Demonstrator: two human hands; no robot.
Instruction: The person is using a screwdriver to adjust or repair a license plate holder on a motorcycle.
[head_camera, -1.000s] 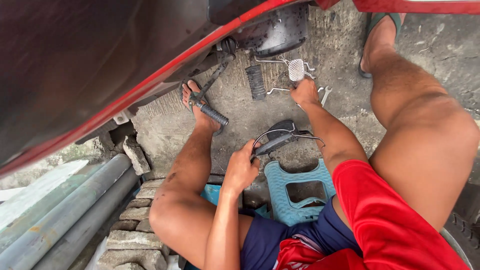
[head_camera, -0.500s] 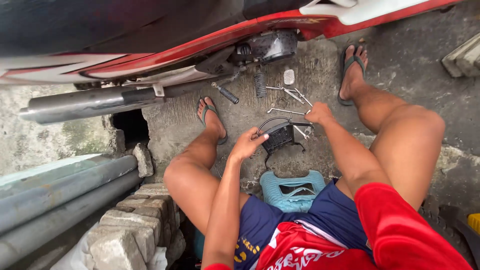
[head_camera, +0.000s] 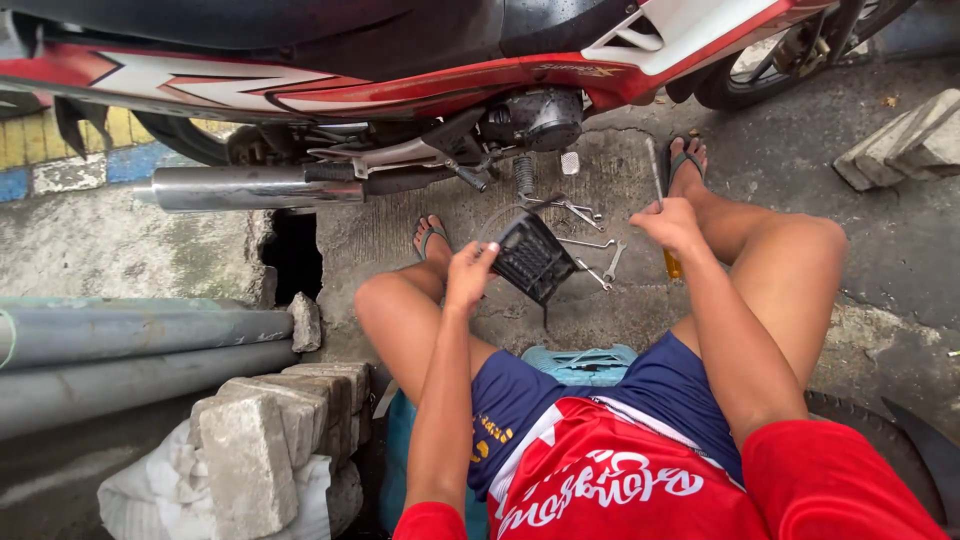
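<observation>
I sit on a low blue stool (head_camera: 580, 362) beside a red and white motorcycle (head_camera: 400, 60). My left hand (head_camera: 470, 275) grips a black ribbed plastic part (head_camera: 533, 258) with a thin wire hanging from it, held above the concrete between my knees. My right hand (head_camera: 668, 222) is shut on a screwdriver (head_camera: 660, 205) with a yellow handle, its metal shaft pointing up and away. Several wrenches (head_camera: 585, 240) lie on the ground below the engine (head_camera: 530, 120).
A chrome exhaust pipe (head_camera: 250, 187) runs left from the engine. Grey pipes (head_camera: 130, 345) and stacked concrete blocks (head_camera: 270, 420) sit at my left, beside a dark hole (head_camera: 293, 255) in the pavement. More blocks (head_camera: 900, 145) lie at far right. The rear wheel (head_camera: 790, 50) is top right.
The view has pulled back and up from the motorcycle. My left hand lifted the black part off the ground. My right hand picked up the screwdriver from among the tools.
</observation>
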